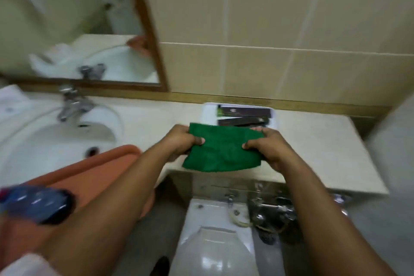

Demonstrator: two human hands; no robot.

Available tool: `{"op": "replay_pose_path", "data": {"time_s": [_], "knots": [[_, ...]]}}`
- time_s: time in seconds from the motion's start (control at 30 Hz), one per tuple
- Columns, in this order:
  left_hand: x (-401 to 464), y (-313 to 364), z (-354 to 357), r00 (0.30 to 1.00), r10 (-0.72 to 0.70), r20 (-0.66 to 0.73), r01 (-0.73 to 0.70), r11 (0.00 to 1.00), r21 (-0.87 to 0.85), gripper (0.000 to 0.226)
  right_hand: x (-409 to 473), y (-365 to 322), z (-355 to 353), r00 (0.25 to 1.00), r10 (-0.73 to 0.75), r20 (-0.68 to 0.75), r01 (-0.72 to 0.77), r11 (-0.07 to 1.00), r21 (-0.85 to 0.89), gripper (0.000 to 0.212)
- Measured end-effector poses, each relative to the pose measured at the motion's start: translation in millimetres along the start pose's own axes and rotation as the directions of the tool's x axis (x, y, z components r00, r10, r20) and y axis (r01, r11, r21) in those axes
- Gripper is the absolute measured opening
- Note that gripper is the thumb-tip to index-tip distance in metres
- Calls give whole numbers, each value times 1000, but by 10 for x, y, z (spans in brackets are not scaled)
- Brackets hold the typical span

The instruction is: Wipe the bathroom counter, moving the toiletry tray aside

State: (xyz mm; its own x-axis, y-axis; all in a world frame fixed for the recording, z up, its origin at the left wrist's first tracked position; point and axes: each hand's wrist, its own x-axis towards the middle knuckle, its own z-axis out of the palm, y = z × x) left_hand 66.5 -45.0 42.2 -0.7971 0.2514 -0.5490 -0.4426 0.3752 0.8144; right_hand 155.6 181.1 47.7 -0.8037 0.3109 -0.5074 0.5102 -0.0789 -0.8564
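Note:
A green cloth (224, 152) is stretched flat between both hands above the front edge of the beige counter (313, 150). My left hand (181, 141) pinches its left side and my right hand (266, 145) pinches its right side. Behind the cloth, against the back wall, sits a white toiletry tray (210, 111) holding dark slim boxes (246, 111). The cloth hides the tray's front part.
A white sink (44, 141) with a chrome tap (71, 103) fills the left. An orange towel (89, 177) drapes over its front rim. A mirror (67, 18) hangs above. Below the counter stand a toilet (215, 242) and chrome fittings (268, 210).

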Motion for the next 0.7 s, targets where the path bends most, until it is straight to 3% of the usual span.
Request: {"op": "replay_pose_path", "data": {"time_s": [0.07, 0.2, 0.3, 0.43, 0.57, 0.63, 0.7], "knots": [[-337, -520, -517, 981, -73, -178, 35, 978, -206, 26, 155, -304, 724, 986, -49, 157, 88, 965, -249, 52], [-805, -1375, -1104, 836, -260, -483, -22, 864, -503, 24, 229, -637, 2294, 884, -65, 462, 351, 746, -566, 47], [-987, -1733, -1271, 740, -367, -563, 11, 845, -535, 26, 146, -577, 3177, 803, 3, 595, 511, 509, -692, 42], [-1064, -1927, -1384, 697, -455, -555, 120, 837, -535, 31, 113, -223, 3816, 749, 86, 657, 617, 271, -739, 40], [-1057, -1919, -1442, 694, -434, -574, 263, 896, -358, 31, 201, 79, 3847, 773, -5, 634, 616, 245, -749, 25], [-1051, -1868, -1481, 737, -302, -605, 412, 910, 48, 30, 271, 132, 3775, 777, -29, 629, 614, 254, -747, 22], [-1032, -1699, -1470, 793, -124, -597, 465, 755, 461, 35, 300, 110, 3688, 774, -48, 631, 621, 253, -742, 31]]}}
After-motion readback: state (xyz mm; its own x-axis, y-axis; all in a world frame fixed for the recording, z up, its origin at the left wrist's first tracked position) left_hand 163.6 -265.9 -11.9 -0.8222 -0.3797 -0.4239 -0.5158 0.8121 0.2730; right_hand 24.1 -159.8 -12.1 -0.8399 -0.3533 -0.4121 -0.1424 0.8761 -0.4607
